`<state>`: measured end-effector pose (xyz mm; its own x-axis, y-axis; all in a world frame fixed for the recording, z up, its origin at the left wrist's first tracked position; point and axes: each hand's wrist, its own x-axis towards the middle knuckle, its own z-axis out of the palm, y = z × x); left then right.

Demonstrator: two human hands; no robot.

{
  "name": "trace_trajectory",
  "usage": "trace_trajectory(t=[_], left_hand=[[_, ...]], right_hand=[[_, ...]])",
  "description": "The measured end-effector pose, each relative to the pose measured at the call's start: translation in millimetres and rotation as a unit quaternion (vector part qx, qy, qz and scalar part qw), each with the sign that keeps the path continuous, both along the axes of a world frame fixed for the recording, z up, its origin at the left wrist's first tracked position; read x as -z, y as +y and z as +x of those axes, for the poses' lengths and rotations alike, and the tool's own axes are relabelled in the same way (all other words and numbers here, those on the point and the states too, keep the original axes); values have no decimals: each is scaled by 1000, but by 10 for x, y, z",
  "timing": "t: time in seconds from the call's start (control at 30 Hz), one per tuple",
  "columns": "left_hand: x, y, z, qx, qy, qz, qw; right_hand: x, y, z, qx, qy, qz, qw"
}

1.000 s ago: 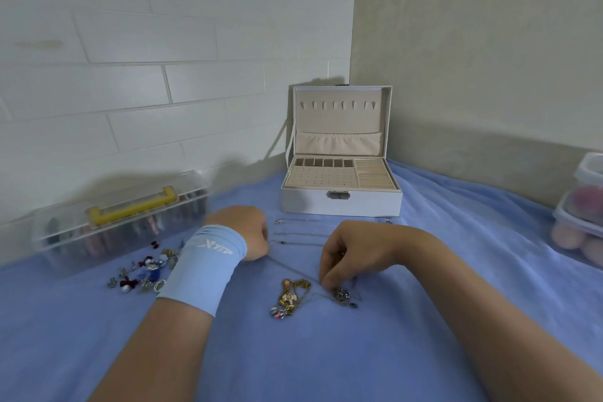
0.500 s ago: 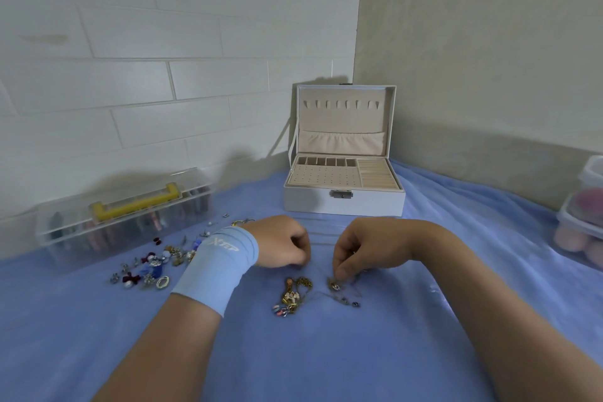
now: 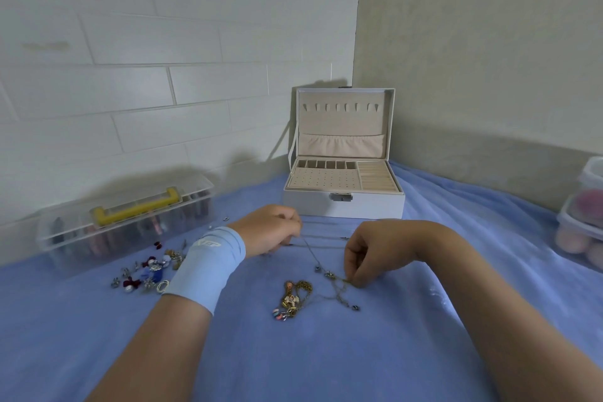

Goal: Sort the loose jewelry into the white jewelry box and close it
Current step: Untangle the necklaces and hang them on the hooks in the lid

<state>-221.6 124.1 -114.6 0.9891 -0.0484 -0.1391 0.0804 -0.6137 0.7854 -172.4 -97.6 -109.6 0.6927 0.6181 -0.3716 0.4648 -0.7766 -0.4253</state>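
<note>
The white jewelry box point(image 3: 343, 206) stands open at the back of the blue cloth, its lid upright. A thin chain necklace point(image 3: 312, 254) stretches between my hands. My left hand point(image 3: 270, 232), with a blue wristband, pinches one end of it. My right hand point(image 3: 368, 254) pinches the other end low near the cloth. A tangle of gold chains and charms point(image 3: 293, 299) lies in front of both hands. A pile of small earrings and rings point(image 3: 146, 272) lies to the left of my left wrist.
A clear plastic case with a yellow handle point(image 3: 124, 222) lies at the left by the brick wall. Stacked clear containers point(image 3: 580, 222) holding pink things sit at the right edge. Two thin chains point(image 3: 323, 228) lie in front of the box.
My hands have drawn apart, pulling one chain free of the tangle and stretching it between them. My left hand moved right from the earring pile.
</note>
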Motion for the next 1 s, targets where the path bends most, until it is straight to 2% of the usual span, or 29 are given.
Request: trace_trajectory(t=[0.13,0.3,0.4,0.5,0.57,0.63,0.7,0.77,0.87,0.93,1.0], left_hand=[[-50,22,-20,6,-23,3,1000],[-110,112,-53,-5,-71,-16,997],[-161,215,-89,-22,-84,17,996],[-185,268,-109,-33,-64,79,994],[-187,265,-117,-31,-26,113,993],[-184,253,-125,-31,1,125,992],[-181,260,-127,-31,4,129,991],[-196,255,-129,-20,-6,103,995],[-266,168,-171,14,-34,-15,999],[-302,106,-194,32,-64,-87,994],[-323,87,-208,43,-91,-116,988]], right_hand=[[46,147,-36,6,-16,86,996],[93,202,-49,0,-45,68,997],[64,165,-41,-2,-51,75,996],[23,129,-44,-10,-9,81,997],[-15,97,-60,-19,19,48,998],[-43,67,-79,-29,28,0,999],[-55,62,-100,-27,34,-3,999],[-30,118,-96,-14,24,72,997],[60,264,-51,14,-57,227,972],[124,355,-48,8,-47,274,961],[164,409,-65,0,-10,306,952]])
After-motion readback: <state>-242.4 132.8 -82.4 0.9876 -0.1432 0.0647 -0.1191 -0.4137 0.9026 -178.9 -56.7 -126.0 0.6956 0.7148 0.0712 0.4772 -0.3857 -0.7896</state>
